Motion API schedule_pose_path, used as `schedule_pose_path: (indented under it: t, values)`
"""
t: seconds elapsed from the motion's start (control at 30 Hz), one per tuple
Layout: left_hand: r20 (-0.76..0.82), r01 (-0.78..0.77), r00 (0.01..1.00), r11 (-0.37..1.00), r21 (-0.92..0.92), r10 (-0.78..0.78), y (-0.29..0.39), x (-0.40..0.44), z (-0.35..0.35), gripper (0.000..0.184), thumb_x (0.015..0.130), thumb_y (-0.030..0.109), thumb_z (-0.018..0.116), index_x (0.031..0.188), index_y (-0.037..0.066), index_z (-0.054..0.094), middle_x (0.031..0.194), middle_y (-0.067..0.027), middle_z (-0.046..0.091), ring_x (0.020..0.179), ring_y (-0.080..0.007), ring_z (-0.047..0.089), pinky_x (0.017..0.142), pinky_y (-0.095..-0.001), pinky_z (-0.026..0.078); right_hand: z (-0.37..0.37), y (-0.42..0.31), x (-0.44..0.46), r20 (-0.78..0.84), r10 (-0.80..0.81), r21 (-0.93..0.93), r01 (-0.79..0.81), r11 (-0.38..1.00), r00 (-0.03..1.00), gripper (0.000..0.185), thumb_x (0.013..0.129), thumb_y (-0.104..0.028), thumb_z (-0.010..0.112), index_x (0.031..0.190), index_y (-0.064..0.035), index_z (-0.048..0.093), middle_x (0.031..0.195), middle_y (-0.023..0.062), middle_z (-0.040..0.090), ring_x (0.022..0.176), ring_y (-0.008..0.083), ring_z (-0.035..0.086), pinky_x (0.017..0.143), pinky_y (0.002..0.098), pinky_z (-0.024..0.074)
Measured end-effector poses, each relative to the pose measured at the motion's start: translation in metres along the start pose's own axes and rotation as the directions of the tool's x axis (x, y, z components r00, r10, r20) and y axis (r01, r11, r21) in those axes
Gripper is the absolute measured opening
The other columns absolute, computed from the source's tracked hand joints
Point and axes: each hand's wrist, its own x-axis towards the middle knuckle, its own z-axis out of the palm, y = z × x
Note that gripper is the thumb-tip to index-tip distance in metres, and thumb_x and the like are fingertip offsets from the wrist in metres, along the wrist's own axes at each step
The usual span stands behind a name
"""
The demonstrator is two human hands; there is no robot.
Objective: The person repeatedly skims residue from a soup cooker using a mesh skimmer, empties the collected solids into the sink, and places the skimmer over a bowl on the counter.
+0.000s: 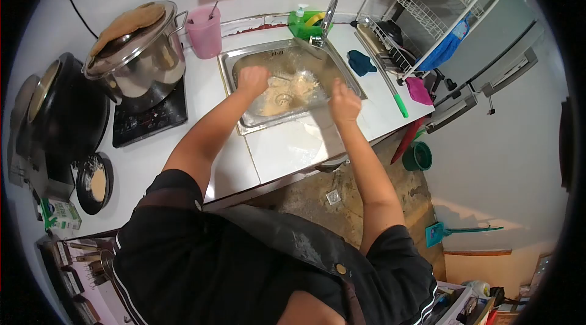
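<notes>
Both my hands are over the steel sink (231,90), which has tan residue and wet glints around its drain. My left hand (252,80) is closed above the left part of the basin, and its fingertips are turned out of sight. Over the right rim, my right hand (345,104) is curled with the fingers partly smeared by motion. What either hand grips, if anything, cannot be made out. A greyish blur lies between the right hand and the faucet (329,16), its kind unclear.
Left of the sink stand a pink pitcher (204,35) and a large steel pot (143,62) on a black induction cooker (149,120). A dark cloth (361,63), a green-handled tool (400,105) and a white dish rack (415,7) are to the right.
</notes>
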Motion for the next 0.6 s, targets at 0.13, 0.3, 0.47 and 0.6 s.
schedule_pose_path:
  t: [0.13, 0.3, 0.47, 0.6]
  values:
    - [-0.062, -0.014, 0.998, 1.000, -0.002, 0.014, 0.000, -0.012, -0.002, 0.011, 0.071, 0.016, 0.054, 0.073, 0.012, 0.064, 0.072, -0.0124, 0.061, 0.068, -0.0277, 0.060, 0.059, -0.0375, 0.047, -0.015, -0.013, -0.006, -0.022, -0.109, 0.062, 0.110, 0.992, 0.994, 0.025, 0.067, -0.012, 0.051, 0.091, -0.0096, 0.058, 0.071, 0.0003, 0.052, 0.060, 0.0163, 0.053, 0.047, 0.0300, 0.0412]
    - [-0.097, 0.054, 0.994, 0.998, 0.018, -0.052, -0.006, -0.021, -0.023, 0.013, 0.073, 0.019, 0.055, 0.071, 0.010, 0.063, 0.070, -0.0127, 0.061, 0.067, -0.0280, 0.060, 0.058, -0.0384, 0.047, -0.032, -0.015, 0.008, -0.055, 0.239, 0.012, -0.239, 0.971, 0.969, 0.019, 0.066, -0.014, 0.052, 0.084, -0.0103, 0.058, 0.070, 0.0001, 0.052, 0.060, 0.0168, 0.055, 0.049, 0.0308, 0.0421]
    - [-0.098, 0.124, 0.988, 0.992, 0.006, -0.123, -0.010, -0.036, -0.030, 0.023, 0.080, 0.024, 0.048, 0.071, 0.008, 0.063, 0.069, -0.0136, 0.061, 0.066, -0.0295, 0.060, 0.058, -0.0394, 0.046, -0.035, -0.032, 0.000, 0.027, 0.160, 0.069, -0.161, 0.985, 0.987, 0.018, 0.064, -0.015, 0.055, 0.081, -0.0103, 0.058, 0.072, 0.0015, 0.054, 0.060, 0.0195, 0.057, 0.050, 0.0359, 0.0428]
    - [-0.158, 0.396, 0.892, 0.902, -0.173, -0.423, -0.021, -0.053, -0.028, 0.030, 0.083, 0.025, 0.044, 0.069, 0.007, 0.062, 0.073, -0.0159, 0.061, 0.068, -0.0308, 0.060, 0.059, -0.0395, 0.046, -0.056, -0.027, 0.006, 0.248, 0.693, 0.228, -0.736, 0.637, 0.677, 0.024, 0.071, -0.020, 0.057, 0.093, -0.0128, 0.060, 0.082, 0.0047, 0.062, 0.067, 0.0246, 0.059, 0.058, 0.0383, 0.0449]
